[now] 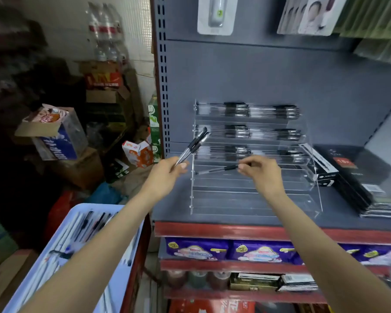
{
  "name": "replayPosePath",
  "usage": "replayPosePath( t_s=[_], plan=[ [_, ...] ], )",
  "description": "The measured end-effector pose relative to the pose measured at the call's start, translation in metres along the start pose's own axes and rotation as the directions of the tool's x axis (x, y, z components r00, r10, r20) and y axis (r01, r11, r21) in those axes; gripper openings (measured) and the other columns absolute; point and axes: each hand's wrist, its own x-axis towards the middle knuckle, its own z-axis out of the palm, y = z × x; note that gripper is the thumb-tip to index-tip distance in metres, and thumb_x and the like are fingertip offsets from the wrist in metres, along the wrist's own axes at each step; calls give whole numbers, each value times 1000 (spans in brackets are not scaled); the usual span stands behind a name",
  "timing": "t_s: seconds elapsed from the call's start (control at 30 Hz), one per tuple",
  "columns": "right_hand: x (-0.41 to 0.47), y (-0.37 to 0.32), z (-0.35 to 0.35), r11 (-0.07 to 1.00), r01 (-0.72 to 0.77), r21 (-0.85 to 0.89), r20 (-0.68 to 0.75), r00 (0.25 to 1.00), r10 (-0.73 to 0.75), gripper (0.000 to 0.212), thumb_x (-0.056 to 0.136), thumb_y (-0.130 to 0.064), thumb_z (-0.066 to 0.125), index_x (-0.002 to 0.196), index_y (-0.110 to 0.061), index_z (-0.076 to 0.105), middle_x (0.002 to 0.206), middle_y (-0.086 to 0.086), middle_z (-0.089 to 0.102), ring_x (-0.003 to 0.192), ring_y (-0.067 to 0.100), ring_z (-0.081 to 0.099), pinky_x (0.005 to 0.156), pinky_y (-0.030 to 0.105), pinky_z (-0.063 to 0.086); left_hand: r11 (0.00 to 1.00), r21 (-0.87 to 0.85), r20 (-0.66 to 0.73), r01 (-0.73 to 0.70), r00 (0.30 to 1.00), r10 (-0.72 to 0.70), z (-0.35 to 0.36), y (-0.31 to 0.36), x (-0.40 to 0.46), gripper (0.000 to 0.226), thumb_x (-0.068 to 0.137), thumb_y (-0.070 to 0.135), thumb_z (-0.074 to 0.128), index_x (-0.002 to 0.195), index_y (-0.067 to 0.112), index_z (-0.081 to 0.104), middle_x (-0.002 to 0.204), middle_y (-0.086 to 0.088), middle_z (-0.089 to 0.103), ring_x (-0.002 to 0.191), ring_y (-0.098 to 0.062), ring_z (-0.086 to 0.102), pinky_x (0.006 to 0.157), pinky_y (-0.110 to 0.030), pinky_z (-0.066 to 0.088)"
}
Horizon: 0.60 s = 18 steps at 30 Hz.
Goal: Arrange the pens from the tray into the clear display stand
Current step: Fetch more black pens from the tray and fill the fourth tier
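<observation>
A clear tiered display stand (253, 197) stands on the grey shelf, its upper three rows filled with black-gripped pens (246, 109). My left hand (167, 175) grips a small bunch of pens (195, 143) that point up and right, just left of the stand. My right hand (260, 170) pinches one pen (217, 170) by its right end and holds it level at the stand's fourth row. The pale blue tray (77, 213) with several pens lies at the lower left, partly hidden by my left forearm.
Black boxed goods (359, 177) are stacked right of the stand on the shelf. Purple packets (196, 249) fill the shelf below. Cardboard boxes (61, 132) and bottled water clutter the floor at the left. The stand's lower rows hold no pens.
</observation>
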Motion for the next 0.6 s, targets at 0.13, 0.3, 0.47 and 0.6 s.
replayPosePath(
  t_s=[0.13, 0.3, 0.47, 0.6],
  plan=[
    [7, 5, 1, 952, 93, -291, 19, 996, -91, 5, 81, -12, 70, 84, -13, 73, 82, -9, 64, 66, 0, 55, 61, 2, 38, 999, 39, 29, -6, 1000, 5, 0, 2, 6, 23, 98, 23, 45, 105, 9, 62, 105, -1, 67, 103, -11, 63, 96, -40, 48],
    [13, 12, 1, 823, 173, -541, 132, 984, -120, 5, 83, -13, 69, 85, -11, 73, 86, 3, 64, 77, 20, 62, 71, 31, 50, 997, 68, 51, -24, 999, 21, -1, -2, 7, 23, 98, 20, 45, 107, 7, 62, 111, 3, 65, 106, -13, 62, 96, -38, 48],
    [22, 10, 5, 786, 146, -600, 207, 978, -23, 6, 81, -6, 68, 82, -9, 74, 85, 8, 70, 81, 25, 65, 76, 33, 52, 984, 176, -17, -35, 999, 39, -8, -6, 9, 24, 98, 23, 45, 108, 11, 62, 104, -7, 68, 95, -20, 63, 87, -38, 48],
    [25, 6, 5, 827, 108, -551, 258, 965, 46, 8, 79, -6, 71, 86, -5, 74, 89, 8, 72, 85, 20, 66, 81, 25, 50, 970, 227, -3, -86, 996, 89, -10, -3, 9, 23, 98, 20, 45, 106, 8, 62, 94, 5, 66, 80, -10, 58, 64, -11, 39]
  ],
)
